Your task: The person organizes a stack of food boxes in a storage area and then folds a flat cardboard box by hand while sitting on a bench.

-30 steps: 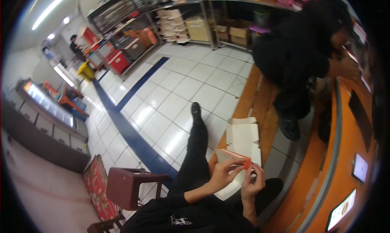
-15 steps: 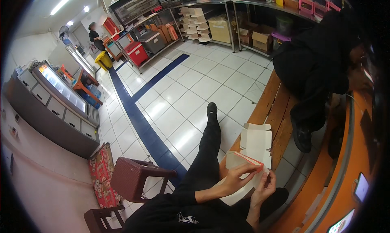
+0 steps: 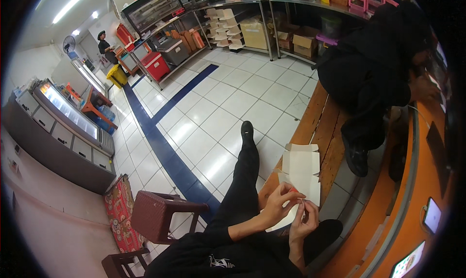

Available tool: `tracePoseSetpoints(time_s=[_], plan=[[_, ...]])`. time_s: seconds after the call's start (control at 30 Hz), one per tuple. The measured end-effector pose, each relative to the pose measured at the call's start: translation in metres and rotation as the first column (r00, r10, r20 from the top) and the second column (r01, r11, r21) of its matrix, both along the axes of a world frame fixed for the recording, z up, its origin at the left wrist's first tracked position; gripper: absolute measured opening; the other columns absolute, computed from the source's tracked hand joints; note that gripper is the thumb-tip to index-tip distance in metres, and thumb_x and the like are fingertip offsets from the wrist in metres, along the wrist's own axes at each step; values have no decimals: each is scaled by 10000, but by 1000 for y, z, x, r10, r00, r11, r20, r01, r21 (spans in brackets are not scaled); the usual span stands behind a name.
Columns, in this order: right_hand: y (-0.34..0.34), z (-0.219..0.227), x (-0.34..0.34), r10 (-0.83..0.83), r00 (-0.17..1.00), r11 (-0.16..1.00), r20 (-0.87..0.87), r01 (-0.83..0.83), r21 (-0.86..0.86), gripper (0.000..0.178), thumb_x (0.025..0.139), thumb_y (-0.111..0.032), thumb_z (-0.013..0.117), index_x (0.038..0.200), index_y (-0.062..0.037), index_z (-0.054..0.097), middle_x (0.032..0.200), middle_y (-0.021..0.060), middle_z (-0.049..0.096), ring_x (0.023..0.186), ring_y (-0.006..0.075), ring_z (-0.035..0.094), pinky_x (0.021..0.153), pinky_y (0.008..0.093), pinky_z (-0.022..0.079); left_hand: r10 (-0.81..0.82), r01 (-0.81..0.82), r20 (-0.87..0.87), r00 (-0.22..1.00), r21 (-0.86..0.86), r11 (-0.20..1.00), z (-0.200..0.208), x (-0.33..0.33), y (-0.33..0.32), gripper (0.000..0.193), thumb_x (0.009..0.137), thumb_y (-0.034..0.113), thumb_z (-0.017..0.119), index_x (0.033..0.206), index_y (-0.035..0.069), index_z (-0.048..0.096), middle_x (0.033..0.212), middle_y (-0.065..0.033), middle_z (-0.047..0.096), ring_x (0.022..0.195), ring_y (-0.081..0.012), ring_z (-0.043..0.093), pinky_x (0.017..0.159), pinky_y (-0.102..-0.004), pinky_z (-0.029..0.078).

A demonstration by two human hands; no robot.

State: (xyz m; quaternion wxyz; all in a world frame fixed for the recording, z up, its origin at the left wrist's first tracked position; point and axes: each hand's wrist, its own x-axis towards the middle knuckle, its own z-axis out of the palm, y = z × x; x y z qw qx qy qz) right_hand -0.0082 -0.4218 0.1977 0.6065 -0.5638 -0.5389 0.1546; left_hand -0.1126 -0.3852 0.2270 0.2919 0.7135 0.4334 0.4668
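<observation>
My left hand [image 3: 280, 206] is closed in a pinch on a thin red strip [image 3: 293, 190], of which only a small piece shows above the fingers. Close beside it, my right hand [image 3: 304, 221] also has thumb and fingers pressed together. What lies between those fingertips is too small to make out. Beneath both hands, an unfolded cream cardboard box blank [image 3: 301, 165] with flaps stretches from the wooden bench [image 3: 318, 127] towards my lap. Its near part is partly hidden by the hands.
On the right, a person in black [image 3: 371, 79] sits on the bench at an orange counter [image 3: 412, 190] bearing two phones [image 3: 432, 215]. A brown stool [image 3: 158, 215] stands at my left. Boxes and coolers [image 3: 155, 67] sit under the far shelves. Another person [image 3: 104, 47] stands far back.
Both hands have shifted slightly left and up, with fingertips drawn closer together. The red strip, earlier seen lengthwise with a white pattern, is now mostly hidden by the left hand.
</observation>
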Motion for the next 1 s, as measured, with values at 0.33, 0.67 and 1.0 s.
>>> tracePoseSetpoints(time_s=[0.33,0.67,1.0], plan=[[-5,7,0,112,993,994,-40,-112,-2,58,829,-14,577,853,34,597,880,121,586,802,218,578,681,299,466,52,-52,12,999,23,998,6,-9,3,168,697,-38,669,808,87,671,852,-62,573,764,-188,581,631,-287,473],[-5,5,2,17,996,999,-89,-21,-44,70,783,12,592,852,22,602,869,127,587,832,256,578,731,344,465,97,-30,217,971,-292,956,14,-11,3,254,828,2,602,1067,-7,514,942,-103,627,875,-172,625,764,-263,492],[-2,9,-3,-11,991,1000,-134,13,19,115,791,70,571,899,37,596,1033,147,498,912,243,567,727,310,527,191,146,630,752,-442,885,-22,19,-24,225,843,2,596,1045,-7,498,946,-115,645,913,-142,609,810,-257,477]])
